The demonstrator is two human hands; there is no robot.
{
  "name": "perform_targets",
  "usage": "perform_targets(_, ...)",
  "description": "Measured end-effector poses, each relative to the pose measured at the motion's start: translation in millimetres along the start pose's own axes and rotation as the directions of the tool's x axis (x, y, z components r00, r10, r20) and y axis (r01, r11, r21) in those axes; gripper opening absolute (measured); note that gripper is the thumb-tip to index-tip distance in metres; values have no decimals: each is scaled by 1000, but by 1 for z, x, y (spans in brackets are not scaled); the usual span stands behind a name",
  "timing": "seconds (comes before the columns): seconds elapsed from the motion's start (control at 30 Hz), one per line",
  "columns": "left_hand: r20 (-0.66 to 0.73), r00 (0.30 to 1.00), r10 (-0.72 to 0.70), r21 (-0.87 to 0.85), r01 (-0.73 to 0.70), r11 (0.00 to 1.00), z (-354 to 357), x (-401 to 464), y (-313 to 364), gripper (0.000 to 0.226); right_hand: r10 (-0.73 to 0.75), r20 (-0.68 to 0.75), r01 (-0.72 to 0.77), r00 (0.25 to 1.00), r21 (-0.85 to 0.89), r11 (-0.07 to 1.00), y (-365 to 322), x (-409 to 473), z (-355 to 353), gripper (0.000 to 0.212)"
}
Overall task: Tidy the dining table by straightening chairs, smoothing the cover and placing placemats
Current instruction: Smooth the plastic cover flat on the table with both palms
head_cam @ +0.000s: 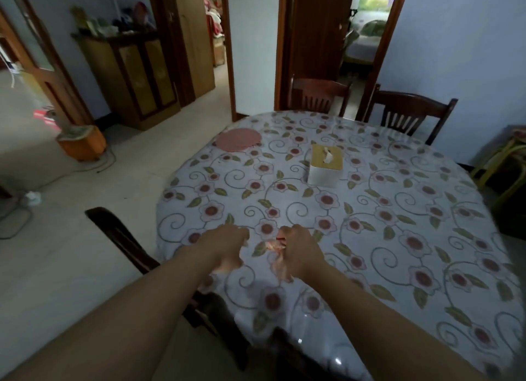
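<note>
A floral cover (398, 210) lies over the oval dining table. One round pink placemat (239, 139) sits on it at the far left edge. My left hand (227, 245) and my right hand (301, 251) are close together over the near left part of the table, both with curled fingers. They hold a thin pinkish item (274, 247) between them, which is too blurred to name for sure. A dark wooden chair (119, 238) stands at the near left corner, partly under my left forearm. Two more chairs (318, 93) (410, 116) stand at the far side.
A white tissue box with a tan lid (324, 164) stands mid-table. A wooden cabinet (131, 76) is against the left wall and an orange bin (82, 143) sits on the floor with cables. Yellow stools (503, 164) stand at the right. Two doorways open at the back.
</note>
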State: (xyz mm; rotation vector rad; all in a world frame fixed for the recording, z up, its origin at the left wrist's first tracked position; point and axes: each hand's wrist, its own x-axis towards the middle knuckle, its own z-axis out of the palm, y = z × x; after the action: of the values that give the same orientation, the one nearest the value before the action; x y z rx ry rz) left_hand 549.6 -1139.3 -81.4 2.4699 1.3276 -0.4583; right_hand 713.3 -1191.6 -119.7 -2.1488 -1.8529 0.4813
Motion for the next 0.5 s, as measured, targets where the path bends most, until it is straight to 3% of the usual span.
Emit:
perform_targets(0.1, 2, 1000, 12, -6, -12, 1000, -7, -6, -57, 61, 18, 9, -17, 1000, -37, 999, -50, 19, 21, 12)
perform_targets(0.2, -6, 999, 37, -41, -38, 998, -13, -14, -103, 56, 69, 44, -65, 997, -76, 995, -95, 37, 33, 25)
perform_targets(0.37, -13, 998, 64, -81, -65, 995, -19, -22, -174, 54, 75, 95, -62, 993, -130, 990, -161, 69, 47, 28)
perform_targets(0.5, -31, 998, 61, -93, -64, 994, -31, -12, -229, 55, 107, 88, -108, 990, 6, 994, -202, 105, 57, 36)
